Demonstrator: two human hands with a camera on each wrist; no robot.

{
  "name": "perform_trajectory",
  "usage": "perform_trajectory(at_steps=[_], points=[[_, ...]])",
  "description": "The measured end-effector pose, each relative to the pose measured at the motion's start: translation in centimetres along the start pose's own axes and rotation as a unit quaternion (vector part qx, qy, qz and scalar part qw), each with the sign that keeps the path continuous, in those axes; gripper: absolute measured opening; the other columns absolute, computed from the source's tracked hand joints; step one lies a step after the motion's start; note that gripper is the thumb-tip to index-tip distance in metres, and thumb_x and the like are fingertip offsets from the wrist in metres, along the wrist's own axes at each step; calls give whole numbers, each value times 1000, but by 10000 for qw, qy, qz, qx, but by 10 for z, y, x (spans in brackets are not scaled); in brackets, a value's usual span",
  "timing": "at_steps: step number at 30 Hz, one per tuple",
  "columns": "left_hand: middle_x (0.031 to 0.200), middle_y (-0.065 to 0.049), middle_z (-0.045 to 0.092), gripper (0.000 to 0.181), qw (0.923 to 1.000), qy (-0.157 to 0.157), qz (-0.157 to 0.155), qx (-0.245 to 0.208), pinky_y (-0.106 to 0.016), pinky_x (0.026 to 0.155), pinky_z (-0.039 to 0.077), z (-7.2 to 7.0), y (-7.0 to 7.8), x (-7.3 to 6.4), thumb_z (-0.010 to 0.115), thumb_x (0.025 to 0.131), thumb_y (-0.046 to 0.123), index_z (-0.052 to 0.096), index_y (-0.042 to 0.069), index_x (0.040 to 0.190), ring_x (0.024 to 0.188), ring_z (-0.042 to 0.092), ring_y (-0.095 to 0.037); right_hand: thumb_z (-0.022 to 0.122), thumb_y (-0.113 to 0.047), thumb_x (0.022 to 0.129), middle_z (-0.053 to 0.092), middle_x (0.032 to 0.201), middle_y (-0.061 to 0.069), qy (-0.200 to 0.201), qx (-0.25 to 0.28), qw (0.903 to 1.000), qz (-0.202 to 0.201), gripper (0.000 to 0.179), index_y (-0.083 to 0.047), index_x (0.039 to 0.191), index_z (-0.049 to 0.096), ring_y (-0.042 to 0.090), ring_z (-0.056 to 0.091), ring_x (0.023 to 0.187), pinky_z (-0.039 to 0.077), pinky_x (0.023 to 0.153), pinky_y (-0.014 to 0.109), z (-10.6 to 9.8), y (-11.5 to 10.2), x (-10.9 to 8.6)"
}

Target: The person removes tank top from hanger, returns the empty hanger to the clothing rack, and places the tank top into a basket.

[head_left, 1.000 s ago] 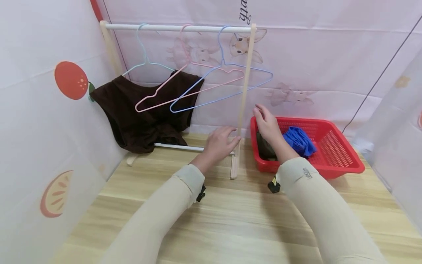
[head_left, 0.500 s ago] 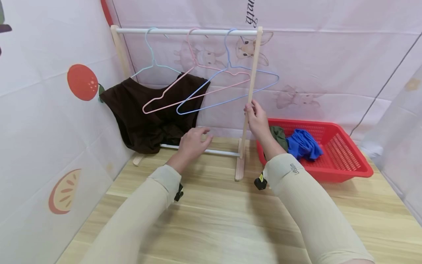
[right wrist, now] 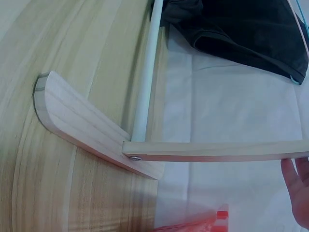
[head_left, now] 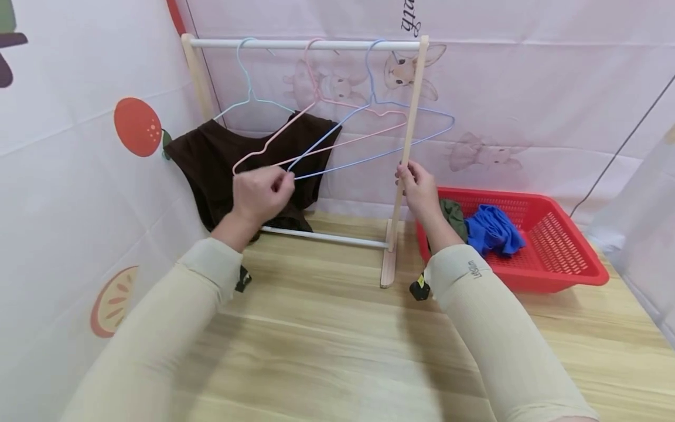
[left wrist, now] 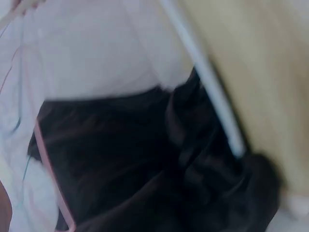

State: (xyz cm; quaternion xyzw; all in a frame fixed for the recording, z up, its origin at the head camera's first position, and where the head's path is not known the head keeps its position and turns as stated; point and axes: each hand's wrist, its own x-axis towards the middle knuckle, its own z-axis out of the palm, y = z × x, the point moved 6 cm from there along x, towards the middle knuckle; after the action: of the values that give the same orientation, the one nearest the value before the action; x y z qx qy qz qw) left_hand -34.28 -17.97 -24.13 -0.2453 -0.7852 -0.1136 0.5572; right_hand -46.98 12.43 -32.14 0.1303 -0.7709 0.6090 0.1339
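My left hand (head_left: 261, 196) has its fingers curled at the lower left corner of the blue clothes hanger (head_left: 343, 166) and seems to pinch it; that corner is hidden by the fingertips. Behind this hand hang a pink clothes hanger (head_left: 285, 127) and a dark brown garment (head_left: 308, 132) on a mint clothes hanger (head_left: 248, 76). My right hand (head_left: 422, 190) grips the right wooden post (head_left: 413, 117) of the garment rack. In the right wrist view, the fingers of the right hand (right wrist: 300, 186) lie at the post's edge.
A red plastic basket (head_left: 559, 278) at the right holds a blue cloth (head_left: 493, 230) and a dark green cloth (head_left: 453, 214). The rack has a white top rail (head_left: 337, 45), a white lower bar (head_left: 337, 239) and a wooden foot (head_left: 388, 266) on the wood-grain table (head_left: 327, 351).
My right hand has gone from above the basket to the rack's right post and taken hold of it. My left hand has moved left and up to the blue hanger's corner, its fingers closing.
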Motion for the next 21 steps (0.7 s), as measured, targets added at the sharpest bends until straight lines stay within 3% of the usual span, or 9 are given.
perform_trajectory(at_steps=[6,11,17,21], points=[[57,-10,57,41,9985,232,-405,295,-44,44,36,-22,-32,38,49,92,32,61,5,64,49,55,-29,53,-39,100,64,114,16,-9,-4,10000,-5,41,-9,127,61,26,64,105,55,90,44,-3,2,3],[70,-14,64,38,9947,90,-881,527,-50,55,43,-25,-58,60,50,93,32,69,2,80,63,59,-34,54,-38,100,64,115,14,-101,93,9999,49,39,-11,127,60,24,64,106,55,91,44,-3,1,2],[100,-21,65,38,9834,-731,-1534,641,-51,81,47,-10,-91,77,54,96,31,66,-3,107,95,57,-39,54,-35,101,65,116,16,-93,155,9998,56,37,-10,128,60,25,64,106,55,91,44,-5,2,3],[125,-25,58,48,9641,-1492,-2049,794,-50,105,38,0,-111,82,54,96,33,56,-3,128,121,49,-41,54,-36,101,65,116,15,-123,183,9997,115,39,-10,129,60,25,64,107,55,91,44,-5,2,2]])
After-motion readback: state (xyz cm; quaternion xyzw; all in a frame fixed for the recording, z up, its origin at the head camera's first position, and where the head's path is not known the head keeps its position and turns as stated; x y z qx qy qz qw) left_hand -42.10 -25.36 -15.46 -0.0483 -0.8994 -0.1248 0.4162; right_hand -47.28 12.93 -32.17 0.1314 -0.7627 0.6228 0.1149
